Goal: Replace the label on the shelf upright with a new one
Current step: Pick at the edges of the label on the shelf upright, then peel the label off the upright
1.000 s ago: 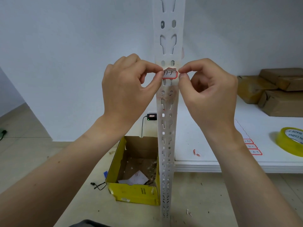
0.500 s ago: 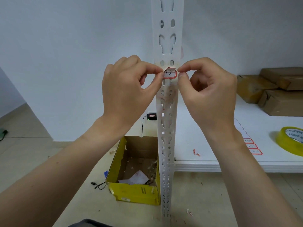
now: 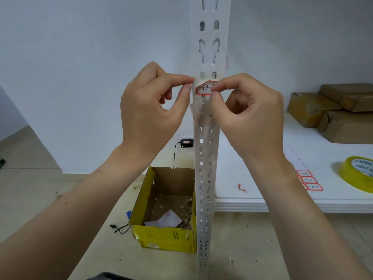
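— Where is the sticker?
— The small white label with a red rim is stuck high up on the front of the tall white metal shelf upright full of holes. It says "17-" in black pen.
— Who has it?
— The right hand. Its first finger and thumb are bent and pinch the right end of the label. The finger hides the last bit of the writing.
— And the other hand?
— The left hand is just beside the label's left end. Its first finger and thumb are curled close together. The fingertip touches the left edge of the upright. I cannot tell if it grips anything.
— What is near the upright?
— On the right, a flat white shelf board meets the upright lower down. On it lie a tiny red paper scrap, a sheet of more red-rimmed labels and a roll of yellow see-through tape. At the back are brown paper parcels, stacked together.
— And down on the floor?
— An open yellow cardboard box sits just left of the upright's foot, with bits of white paper inside. Behind it, a small black plug with a green light is in the white wall, and its black wire hangs down.
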Motion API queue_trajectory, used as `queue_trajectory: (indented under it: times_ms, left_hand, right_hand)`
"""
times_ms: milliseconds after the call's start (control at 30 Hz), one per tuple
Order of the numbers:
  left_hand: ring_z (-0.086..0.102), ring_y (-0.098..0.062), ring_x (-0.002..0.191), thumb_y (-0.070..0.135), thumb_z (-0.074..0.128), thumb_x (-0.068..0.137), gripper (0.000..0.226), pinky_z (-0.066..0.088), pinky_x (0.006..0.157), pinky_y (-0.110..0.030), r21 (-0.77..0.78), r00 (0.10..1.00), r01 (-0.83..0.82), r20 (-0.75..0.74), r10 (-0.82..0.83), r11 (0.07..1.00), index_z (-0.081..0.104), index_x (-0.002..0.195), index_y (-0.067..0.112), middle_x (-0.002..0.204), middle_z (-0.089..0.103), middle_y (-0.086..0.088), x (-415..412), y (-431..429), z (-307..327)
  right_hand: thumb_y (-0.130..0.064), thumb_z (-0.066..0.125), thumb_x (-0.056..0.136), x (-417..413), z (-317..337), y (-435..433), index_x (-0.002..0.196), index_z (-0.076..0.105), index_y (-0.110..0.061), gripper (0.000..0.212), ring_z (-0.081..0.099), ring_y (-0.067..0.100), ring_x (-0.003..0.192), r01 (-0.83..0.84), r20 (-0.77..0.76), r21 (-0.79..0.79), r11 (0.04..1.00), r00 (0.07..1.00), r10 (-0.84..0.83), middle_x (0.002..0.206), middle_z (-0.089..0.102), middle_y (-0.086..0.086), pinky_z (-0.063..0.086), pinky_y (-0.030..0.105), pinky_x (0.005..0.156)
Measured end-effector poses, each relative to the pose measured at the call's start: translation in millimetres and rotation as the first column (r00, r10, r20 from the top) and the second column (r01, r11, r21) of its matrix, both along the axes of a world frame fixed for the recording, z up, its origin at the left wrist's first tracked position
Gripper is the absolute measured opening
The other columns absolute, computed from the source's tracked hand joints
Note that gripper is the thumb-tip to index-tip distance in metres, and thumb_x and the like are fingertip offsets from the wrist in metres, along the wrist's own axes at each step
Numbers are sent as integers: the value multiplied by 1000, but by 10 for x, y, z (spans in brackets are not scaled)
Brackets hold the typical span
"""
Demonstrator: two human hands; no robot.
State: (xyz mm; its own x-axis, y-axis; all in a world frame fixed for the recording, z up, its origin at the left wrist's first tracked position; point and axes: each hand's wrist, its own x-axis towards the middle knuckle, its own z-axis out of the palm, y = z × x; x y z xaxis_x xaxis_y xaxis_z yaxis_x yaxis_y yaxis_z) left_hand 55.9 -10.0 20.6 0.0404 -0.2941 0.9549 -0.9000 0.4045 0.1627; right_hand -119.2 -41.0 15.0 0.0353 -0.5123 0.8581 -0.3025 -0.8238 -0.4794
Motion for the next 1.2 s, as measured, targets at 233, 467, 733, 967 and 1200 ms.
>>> queue_trajectory:
  times_ms: [233, 467, 733, 967, 1200]
  left_hand:
    - [49, -11, 69, 14, 68, 96, 17, 42, 60, -25, 5, 998, 51, 48, -51, 999, 81, 106, 16, 79, 51, 5, -59, -12, -65]
    - [50, -9, 69, -1, 59, 90, 33, 42, 64, -13, 94, 970, 215, -134, -201, 972, 78, 109, 18, 75, 55, -8, -92, 13, -105]
    - [52, -15, 71, -3, 56, 92, 40, 38, 62, -12, 153, 929, 304, -267, -257, 940, 74, 110, 28, 74, 60, -15, -108, 50, -122]
    - [48, -15, 65, -3, 57, 92, 35, 37, 58, -13, 136, 892, 316, -381, -244, 939, 74, 111, 21, 75, 58, -15, -157, 65, -105]
    - [61, -22, 78, 23, 62, 103, 24, 56, 75, -31, 198, 800, 396, -554, -231, 897, 73, 125, 21, 89, 71, -8, -214, -20, 6]
  right_hand:
    - [-26, 69, 92, 53, 16, 21, 88, 77, -23, 9, 47, 17, 45, 16, 4, 52, 999, 1000, -16, 45, 49, -11, 36, 20, 58]
    - [-39, 75, 91, 127, 69, 87, 84, 79, -32, 10, 65, 15, 52, -6, 40, 197, 980, 999, -2, 60, 70, -8, 56, 36, 55]
    - [-33, 72, 94, 190, 88, 132, 84, 77, -31, 11, 66, 16, 50, -28, 77, 285, 958, 997, 6, 55, 67, -4, 60, 38, 57]
    - [-24, 71, 93, 203, 93, 137, 77, 75, -23, 17, 64, 23, 47, -47, 107, 291, 956, 994, 17, 53, 65, 6, 58, 38, 54]
    - [-17, 71, 95, 198, 106, 149, 78, 75, -14, 17, 61, 21, 42, -119, 142, 307, 944, 987, 78, 51, 62, 11, 50, 19, 43]
